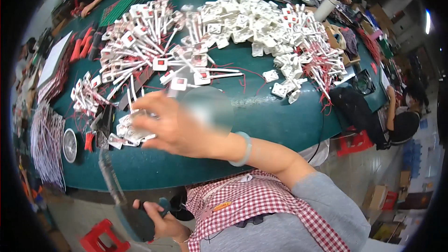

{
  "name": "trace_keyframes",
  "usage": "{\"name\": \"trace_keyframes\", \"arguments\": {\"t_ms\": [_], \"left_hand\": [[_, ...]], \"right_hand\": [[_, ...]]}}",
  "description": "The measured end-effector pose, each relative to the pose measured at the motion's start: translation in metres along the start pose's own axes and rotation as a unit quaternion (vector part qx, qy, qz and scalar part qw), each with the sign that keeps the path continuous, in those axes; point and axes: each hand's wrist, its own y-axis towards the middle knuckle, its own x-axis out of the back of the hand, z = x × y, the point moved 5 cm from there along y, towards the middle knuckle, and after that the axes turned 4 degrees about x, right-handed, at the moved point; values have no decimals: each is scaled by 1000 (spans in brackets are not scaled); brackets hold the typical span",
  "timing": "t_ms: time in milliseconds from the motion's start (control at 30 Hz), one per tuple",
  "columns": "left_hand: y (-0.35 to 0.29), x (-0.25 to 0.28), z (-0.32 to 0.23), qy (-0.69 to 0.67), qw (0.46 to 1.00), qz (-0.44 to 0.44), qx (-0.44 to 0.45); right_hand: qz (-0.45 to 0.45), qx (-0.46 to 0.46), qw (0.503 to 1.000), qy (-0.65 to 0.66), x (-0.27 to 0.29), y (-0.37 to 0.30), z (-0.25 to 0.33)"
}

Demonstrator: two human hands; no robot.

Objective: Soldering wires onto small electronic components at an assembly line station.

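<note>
My left hand (161,221) is low at the front edge of the table, wrapped round the grip of a dark green hand tool (135,221). A long, narrow grey shaft (112,177) runs from the tool up toward the tabletop. Over the table my right hand (170,123), with a pale bangle at its wrist, hovers with fingers curved and apart. Beneath and beside those fingers lies a small heap of white plastic pieces (122,133). Just beyond the hand is a white square part with a red centre (178,84). A blurred pale patch covers the area right of my hand.
Many white stick-handled parts with red wires (140,42) and a heap of white plastic housings (242,18) cover the far side of the green table (280,121). A metal bowl (70,145) and bundled wires (46,144) sit left. Co-workers are around; red stools (105,237) stand below.
</note>
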Motion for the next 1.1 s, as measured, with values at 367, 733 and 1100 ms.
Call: {"name": "trace_keyframes", "arguments": {"t_ms": [367,733,1100], "left_hand": [[4,-13,8,46,999,13,12],[18,8,48,322,907,266,-57],[-6,-25,30,292,923,231,-93]], "right_hand": [[119,-331,805,-478,157,-145,-141],[-73,-250,952,-164,151,-115,-108],[-94,-127,987,6,39,-111,-35]]}}
